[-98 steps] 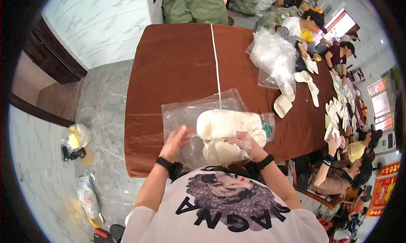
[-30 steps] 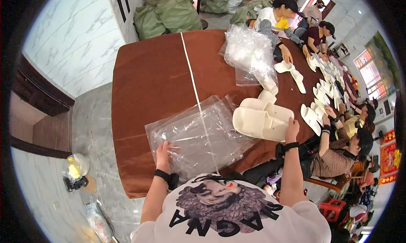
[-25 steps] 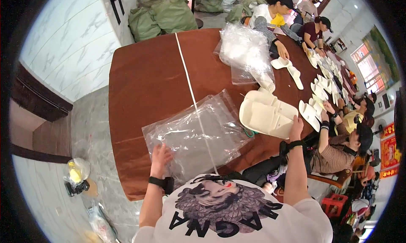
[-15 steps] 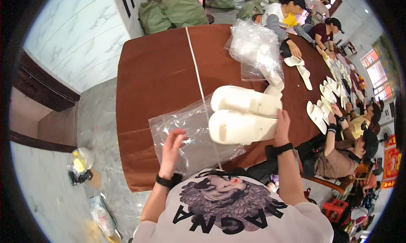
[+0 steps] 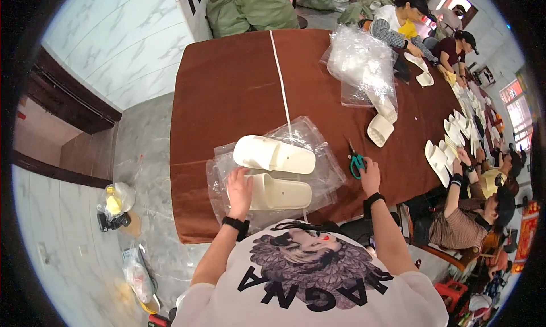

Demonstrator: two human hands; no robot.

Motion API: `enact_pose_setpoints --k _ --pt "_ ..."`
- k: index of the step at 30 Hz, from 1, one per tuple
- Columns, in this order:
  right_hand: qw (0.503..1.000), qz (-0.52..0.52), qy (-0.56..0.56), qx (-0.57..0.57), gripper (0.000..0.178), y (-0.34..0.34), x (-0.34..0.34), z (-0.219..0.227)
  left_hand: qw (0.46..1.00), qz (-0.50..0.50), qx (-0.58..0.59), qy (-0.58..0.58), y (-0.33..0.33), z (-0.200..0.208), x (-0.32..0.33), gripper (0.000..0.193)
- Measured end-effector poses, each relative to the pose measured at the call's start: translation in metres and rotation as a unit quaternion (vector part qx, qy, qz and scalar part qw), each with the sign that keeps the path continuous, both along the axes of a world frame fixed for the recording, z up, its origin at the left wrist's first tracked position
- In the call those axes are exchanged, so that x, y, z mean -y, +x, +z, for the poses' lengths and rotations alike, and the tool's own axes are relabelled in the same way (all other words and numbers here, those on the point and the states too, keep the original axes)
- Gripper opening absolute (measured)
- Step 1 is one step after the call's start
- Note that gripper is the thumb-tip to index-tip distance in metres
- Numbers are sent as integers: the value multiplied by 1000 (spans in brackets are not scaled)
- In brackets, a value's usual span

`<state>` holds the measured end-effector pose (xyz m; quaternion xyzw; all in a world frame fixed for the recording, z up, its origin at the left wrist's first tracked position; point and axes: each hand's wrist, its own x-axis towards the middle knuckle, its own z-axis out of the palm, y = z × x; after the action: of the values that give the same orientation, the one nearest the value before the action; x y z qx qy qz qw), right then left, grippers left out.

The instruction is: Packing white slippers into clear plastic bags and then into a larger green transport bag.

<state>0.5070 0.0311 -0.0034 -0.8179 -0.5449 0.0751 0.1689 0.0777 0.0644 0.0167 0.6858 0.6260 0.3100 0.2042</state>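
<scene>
Two cream slide slippers lie side by side on a clear plastic bag (image 5: 323, 148), their straps toward the right. The far slipper (image 5: 293, 157) is untouched. My left hand (image 5: 240, 193) closes over the left end of the near slipper (image 5: 284, 194), hiding part of it. To the right of the slippers are scissors (image 5: 356, 163) with teal handles, blades pointing away from me. My right hand (image 5: 371, 176) has its curled fingertips at the handles. Farther off, a single cream slipper (image 5: 380, 130) rests at the end of a heap of clear bags (image 5: 361, 62).
A brown cloth (image 5: 227, 88) with a white stripe covers the table. Along its right side co-workers handle more cream slippers (image 5: 438, 161). Green sacks (image 5: 267, 8) stand beyond the far edge. On the floor at left lies a bagged item (image 5: 138, 281).
Both slippers have come down to the left onto the plastic bag. My right hand has let go of them and is at the scissors, now visible. My left hand has moved onto the near slipper.
</scene>
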Motion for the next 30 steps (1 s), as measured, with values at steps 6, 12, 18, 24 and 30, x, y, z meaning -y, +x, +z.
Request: enact_pose_setpoints --k 6,12,18,24,30 --pt "995 33 -58 74 48 0 -1 -11 987 4 17 -163 15 -18 -16 25" --pt "992 -31 -74 -100 61 13 -10 12 978 -81 -30 -192 28 -16 -24 32" --pt "912 -22 46 -406 70 -8 -4 39 986 -103 -125 -48 60 3 9 16" --pt "884 257 -83 -381 57 -95 -1 78 988 -98 -116 -31 68 -7 13 6" --pt "823 367 -337 -275 59 -127 -18 78 991 -89 -102 -22 65 -13 17 8"
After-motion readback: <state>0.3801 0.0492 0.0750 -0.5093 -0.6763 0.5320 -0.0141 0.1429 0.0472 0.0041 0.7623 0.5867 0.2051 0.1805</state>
